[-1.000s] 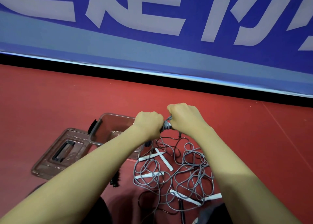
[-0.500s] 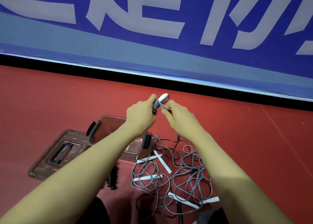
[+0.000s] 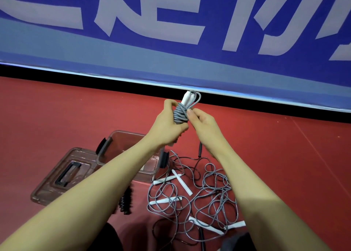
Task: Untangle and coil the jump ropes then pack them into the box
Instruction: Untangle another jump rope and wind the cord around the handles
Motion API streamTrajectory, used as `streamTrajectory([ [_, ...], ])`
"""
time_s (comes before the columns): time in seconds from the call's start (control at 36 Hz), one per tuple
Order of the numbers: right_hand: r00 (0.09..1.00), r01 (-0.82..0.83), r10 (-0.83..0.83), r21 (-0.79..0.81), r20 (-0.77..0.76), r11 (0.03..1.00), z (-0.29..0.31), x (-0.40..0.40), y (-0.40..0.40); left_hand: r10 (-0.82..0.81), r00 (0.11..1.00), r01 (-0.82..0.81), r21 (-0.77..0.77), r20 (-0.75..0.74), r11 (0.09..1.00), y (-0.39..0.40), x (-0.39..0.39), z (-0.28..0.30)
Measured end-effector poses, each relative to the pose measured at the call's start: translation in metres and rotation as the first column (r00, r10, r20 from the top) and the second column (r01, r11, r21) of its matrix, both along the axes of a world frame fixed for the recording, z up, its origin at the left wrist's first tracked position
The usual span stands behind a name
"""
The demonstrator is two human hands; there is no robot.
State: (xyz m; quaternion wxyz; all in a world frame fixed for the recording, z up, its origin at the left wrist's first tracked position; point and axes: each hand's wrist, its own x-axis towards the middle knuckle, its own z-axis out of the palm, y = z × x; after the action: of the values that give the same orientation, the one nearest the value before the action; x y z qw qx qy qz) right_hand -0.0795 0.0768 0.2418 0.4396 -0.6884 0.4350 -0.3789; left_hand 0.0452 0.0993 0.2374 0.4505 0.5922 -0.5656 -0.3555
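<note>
Left hand (image 3: 167,125) grips the grey cord-wrapped white-handled jump rope bundle (image 3: 181,114), long axis pointing toward 1 o'clock; right hand (image 3: 204,123) pinches its wraps.

Between the hands, the coiled jump rope (image 3: 180,114) is grey cord wound round white handles. Below the right hand, the tangled ropes (image 3: 199,193) are grey with white handles. Under the left forearm, the box (image 3: 114,148) is smoky translucent brown with black latches, on a red floor (image 3: 57,114). Beyond the hands, the banner (image 3: 171,41) is blue with pale lettering.

My left hand (image 3: 167,126) grips the coiled rope (image 3: 181,114) above the box (image 3: 121,138). My right hand (image 3: 204,124) pinches it. Tangled ropes (image 3: 199,192) lie right of the box.
</note>
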Motion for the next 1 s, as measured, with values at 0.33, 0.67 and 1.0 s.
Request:
streamTrajectory([
  [0.33,0.965,0.245,-0.239,-0.044,0.11,0.969,-0.007,0.0,-0.007,0.129,0.918,-0.048,-0.219,0.375,0.974,-0.005,-0.004,-0.01],
  [0.67,0.998,0.015,-0.015,-0.004,0.058,1.0,-0.005,0.002,-0.006,0.31,0.644,-0.152,-0.28,0.7,0.948,0.0,-0.003,-0.005],
  [1.0,0.902,0.031,-0.12,0.217,0.414,0.976,-0.013,0.001,-0.01,-0.033,0.998,0.034,0.01,-0.046,0.999,-0.002,0.002,0.003],
])
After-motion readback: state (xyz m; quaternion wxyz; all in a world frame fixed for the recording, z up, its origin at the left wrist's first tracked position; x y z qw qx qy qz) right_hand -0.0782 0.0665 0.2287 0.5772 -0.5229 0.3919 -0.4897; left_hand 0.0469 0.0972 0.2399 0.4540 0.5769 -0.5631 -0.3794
